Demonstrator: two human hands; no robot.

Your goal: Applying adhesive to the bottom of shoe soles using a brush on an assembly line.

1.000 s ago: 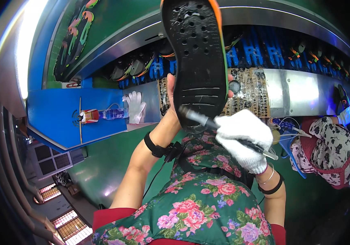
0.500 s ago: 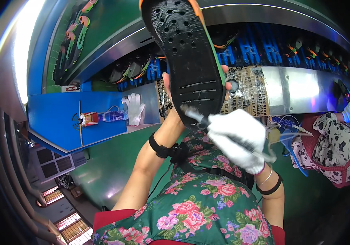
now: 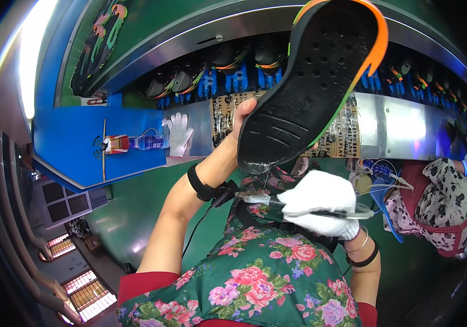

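Note:
My bare left hand point(image 3: 241, 116) grips a large black shoe sole point(image 3: 304, 92) from behind, thumb on its left edge. The sole's inside faces me, with a grid of small holes and several slits near the heel. Orange and green colour its rim, and a wet, shiny film covers part of the surface. In a white glove, my right hand point(image 3: 320, 203) is closed round a brush point(image 3: 258, 198) with a clear tube running from its rear. The bristles point left, just below the heel and apart from it; thin strands hang between them.
Behind the sole, a metal ledge point(image 3: 388, 122) is partly covered with brown taped cardboard. Several shoe parts on blue holders line the slot beyond. On the blue table point(image 3: 75, 163) at left lie a bottle point(image 3: 149, 143) and a white glove point(image 3: 178, 134). Another person point(image 3: 443, 199) sits at right.
The sole has shifted right and tilted, its toe now leaning right. My right hand has lowered the brush off the heel to below it.

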